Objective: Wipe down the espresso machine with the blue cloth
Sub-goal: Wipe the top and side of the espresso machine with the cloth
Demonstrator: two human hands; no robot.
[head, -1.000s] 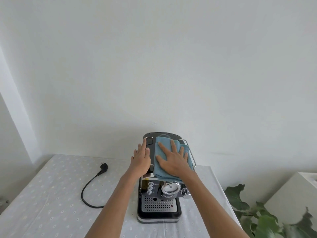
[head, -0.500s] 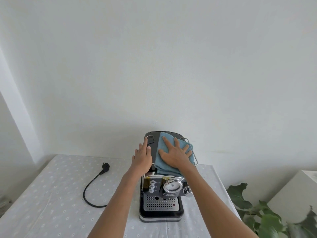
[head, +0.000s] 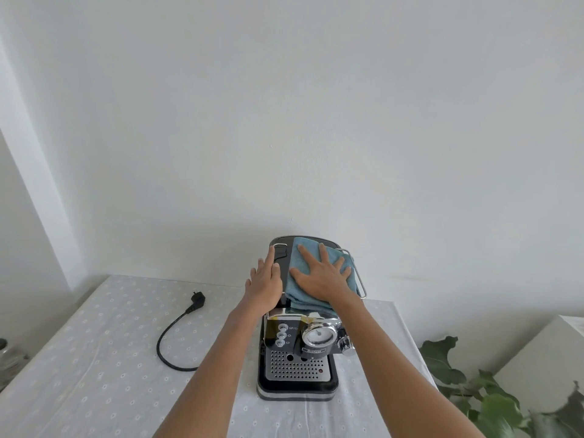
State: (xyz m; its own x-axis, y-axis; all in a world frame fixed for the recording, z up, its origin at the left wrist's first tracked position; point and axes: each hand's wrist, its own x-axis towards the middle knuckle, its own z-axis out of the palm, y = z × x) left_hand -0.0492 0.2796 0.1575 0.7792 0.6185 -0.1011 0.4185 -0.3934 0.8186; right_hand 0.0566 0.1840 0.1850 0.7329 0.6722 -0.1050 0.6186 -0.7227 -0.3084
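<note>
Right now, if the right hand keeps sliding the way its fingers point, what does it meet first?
Judging roughly, the right hand would ride the blue cloth off the espresso machine top's rear edge, then reach the white wall; depth behind is unclear.

Wall [head: 316, 137] close behind machine [head: 297, 358]; cord [head: 177, 336] left.

A big white wall [head: 316, 105] fills most of the view. Below it stands a table [head: 94, 358] with a dotted white cloth. A green plant [head: 493, 403] and a white cabinet [head: 543, 352] sit at the right.
</note>
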